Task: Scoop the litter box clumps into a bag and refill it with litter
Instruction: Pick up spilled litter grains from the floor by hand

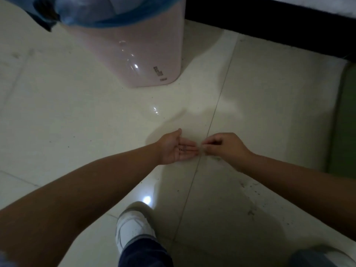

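Note:
My left hand (174,151) lies palm up just above the pale floor tiles, fingers straight, with a few small dark litter grains (182,149) resting on the palm. My right hand (224,144) is beside it, knuckles up, with thumb and fingertips pinched together right at the left fingertips. Anything between them is too small to see. A pink bin (146,54) lined with a blue bag (107,20) stands on the floor beyond both hands. No litter box or scoop is in view.
Scattered dark litter grains (250,191) dot the tiles to the lower right. My white shoe (133,226) is below the hands. A green mat (344,122) lies at the right edge, and a dark furniture base (269,22) runs along the top right.

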`<action>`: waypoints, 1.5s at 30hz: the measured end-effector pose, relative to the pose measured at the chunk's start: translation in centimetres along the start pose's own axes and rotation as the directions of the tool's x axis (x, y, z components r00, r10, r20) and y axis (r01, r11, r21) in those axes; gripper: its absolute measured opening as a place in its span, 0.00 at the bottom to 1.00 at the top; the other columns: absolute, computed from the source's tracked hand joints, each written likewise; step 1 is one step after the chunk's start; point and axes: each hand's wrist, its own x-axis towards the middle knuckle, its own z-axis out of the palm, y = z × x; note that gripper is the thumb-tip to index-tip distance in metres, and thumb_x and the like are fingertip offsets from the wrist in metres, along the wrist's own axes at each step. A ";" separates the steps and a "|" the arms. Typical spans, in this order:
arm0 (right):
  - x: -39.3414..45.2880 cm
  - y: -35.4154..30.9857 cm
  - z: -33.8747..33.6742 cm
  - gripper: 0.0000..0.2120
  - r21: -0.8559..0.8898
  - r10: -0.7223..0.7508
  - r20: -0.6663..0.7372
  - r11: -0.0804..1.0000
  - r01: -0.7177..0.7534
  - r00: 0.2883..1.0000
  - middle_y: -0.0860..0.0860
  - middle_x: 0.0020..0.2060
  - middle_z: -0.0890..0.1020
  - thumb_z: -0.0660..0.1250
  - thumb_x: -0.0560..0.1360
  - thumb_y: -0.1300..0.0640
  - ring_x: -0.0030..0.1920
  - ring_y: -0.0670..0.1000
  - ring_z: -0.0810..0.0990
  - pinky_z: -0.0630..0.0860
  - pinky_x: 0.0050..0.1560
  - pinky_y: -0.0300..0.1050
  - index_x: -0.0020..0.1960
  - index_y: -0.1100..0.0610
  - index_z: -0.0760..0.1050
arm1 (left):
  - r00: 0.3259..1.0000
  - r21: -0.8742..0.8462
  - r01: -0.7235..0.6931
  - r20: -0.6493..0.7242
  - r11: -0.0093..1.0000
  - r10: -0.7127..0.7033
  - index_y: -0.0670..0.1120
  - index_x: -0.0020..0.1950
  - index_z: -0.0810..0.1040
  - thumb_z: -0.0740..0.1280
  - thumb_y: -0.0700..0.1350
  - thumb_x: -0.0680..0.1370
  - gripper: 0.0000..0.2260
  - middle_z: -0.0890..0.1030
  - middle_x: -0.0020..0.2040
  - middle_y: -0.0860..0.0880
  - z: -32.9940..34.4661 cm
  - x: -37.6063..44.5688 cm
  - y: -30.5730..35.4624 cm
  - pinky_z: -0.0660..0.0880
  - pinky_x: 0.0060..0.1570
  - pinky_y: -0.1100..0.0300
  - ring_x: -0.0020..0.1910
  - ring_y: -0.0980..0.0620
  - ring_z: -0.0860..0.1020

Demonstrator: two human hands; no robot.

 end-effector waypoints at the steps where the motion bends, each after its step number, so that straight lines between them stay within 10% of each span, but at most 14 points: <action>1: -0.3 -0.7 0.1 0.09 0.040 0.001 0.051 0.999 -0.003 0.999 0.56 0.41 0.80 0.69 0.71 0.67 0.37 0.45 0.77 0.73 0.37 0.23 0.51 0.67 0.80 | 1.000 0.004 0.002 0.001 1.000 -0.002 0.31 0.42 0.78 0.47 0.52 0.83 0.30 0.81 0.34 0.37 0.0 0.0 -0.1 0.72 0.55 0.53 0.47 0.42 0.78; 6: -0.1 0.7 -2.3 0.09 -0.296 -0.103 -0.061 0.952 0.081 0.993 0.62 0.50 0.82 0.63 0.75 0.67 0.46 0.53 0.79 0.71 0.44 0.34 0.52 0.68 0.79 | 0.998 0.093 0.055 0.026 0.994 -0.057 0.34 0.27 0.81 0.50 0.49 0.83 0.33 0.81 0.26 0.41 -0.5 0.4 -0.7 0.76 0.49 0.59 0.34 0.45 0.80; 11: -0.3 3.3 -1.5 0.12 -0.698 -0.556 0.425 0.300 0.650 0.714 0.59 0.34 0.83 0.60 0.69 0.64 0.33 0.59 0.83 0.79 0.34 0.45 0.36 0.65 0.81 | 0.999 0.091 0.032 0.019 0.995 -0.034 0.33 0.30 0.80 0.51 0.48 0.82 0.30 0.81 0.27 0.40 -0.8 0.4 -0.4 0.78 0.27 0.63 0.26 0.49 0.82; 15: -0.7 5.4 -0.3 0.24 -0.739 -0.324 0.626 0.044 0.672 0.709 0.54 0.52 0.84 0.52 0.69 0.51 0.53 0.54 0.83 0.67 0.63 0.46 0.50 0.61 0.82 | 0.999 0.079 0.033 0.024 0.996 -0.035 0.32 0.33 0.79 0.51 0.48 0.82 0.29 0.81 0.28 0.39 -0.7 0.7 -0.5 0.79 0.27 0.63 0.26 0.48 0.82; 17: -1.0 6.0 -1.1 0.30 -0.766 -0.220 0.618 0.049 0.641 0.755 0.53 0.58 0.81 0.51 0.67 0.45 0.58 0.54 0.80 0.50 0.68 0.45 0.58 0.60 0.79 | 0.999 0.086 0.036 0.017 0.996 -0.038 0.32 0.37 0.78 0.51 0.49 0.82 0.27 0.82 0.28 0.39 -0.7 0.8 -0.5 0.79 0.27 0.63 0.27 0.48 0.82; 23: -0.6 7.0 -5.1 0.34 -0.858 -0.148 0.498 0.058 0.510 0.854 0.56 0.62 0.77 0.39 0.78 0.40 0.65 0.55 0.74 0.39 0.72 0.51 0.66 0.62 0.69 | 0.999 0.075 0.036 0.018 0.997 -0.037 0.33 0.29 0.81 0.52 0.49 0.82 0.31 0.82 0.28 0.39 -0.5 0.6 -0.4 0.79 0.26 0.62 0.27 0.47 0.82; 28: -0.3 8.6 -7.0 0.30 -0.907 -0.301 0.376 0.071 0.414 0.876 0.55 0.68 0.70 0.33 0.79 0.43 0.75 0.52 0.34 0.38 0.73 0.51 0.75 0.60 0.35 | 0.999 0.089 0.034 0.007 0.995 -0.035 0.33 0.36 0.78 0.51 0.49 0.82 0.27 0.81 0.28 0.40 -0.4 0.5 -0.4 0.79 0.26 0.63 0.26 0.48 0.82; 31: 0.3 8.4 -6.3 0.29 -0.904 -0.455 0.337 0.089 0.418 0.824 0.57 0.67 0.71 0.38 0.80 0.45 0.76 0.56 0.48 0.44 0.73 0.49 0.76 0.61 0.47 | 0.999 0.092 0.036 0.010 0.995 -0.037 0.34 0.28 0.81 0.52 0.49 0.82 0.31 0.82 0.28 0.40 -0.5 0.7 -0.5 0.79 0.26 0.63 0.26 0.48 0.82; 34: 0.5 7.4 -5.2 0.31 -0.871 -0.494 0.391 0.076 0.486 0.777 0.58 0.55 0.82 0.66 0.67 0.43 0.57 0.56 0.81 0.75 0.57 0.44 0.62 0.62 0.70 | 0.999 0.111 0.041 0.010 0.993 -0.042 0.35 0.26 0.81 0.52 0.49 0.82 0.32 0.82 0.28 0.40 -0.5 0.9 -0.5 0.79 0.27 0.62 0.27 0.48 0.82; 38: 0.6 6.8 -4.3 0.30 -0.860 -0.437 0.402 0.123 0.496 0.805 0.60 0.47 0.83 0.80 0.52 0.50 0.45 0.58 0.83 0.80 0.42 0.45 0.50 0.63 0.81 | 0.999 0.101 0.040 0.011 0.994 -0.041 0.34 0.28 0.81 0.52 0.49 0.82 0.31 0.81 0.28 0.40 -0.3 0.8 -0.4 0.79 0.28 0.62 0.27 0.47 0.82; 45: 0.7 6.8 -5.0 0.10 -0.822 -0.506 0.353 0.234 0.519 0.787 0.62 0.43 0.82 0.70 0.67 0.61 0.39 0.60 0.81 0.79 0.37 0.45 0.46 0.66 0.79 | 0.999 0.038 -0.049 -0.006 0.998 0.049 0.34 0.27 0.81 0.52 0.48 0.82 0.31 0.81 0.27 0.40 0.5 0.9 1.0 0.78 0.26 0.62 0.25 0.48 0.82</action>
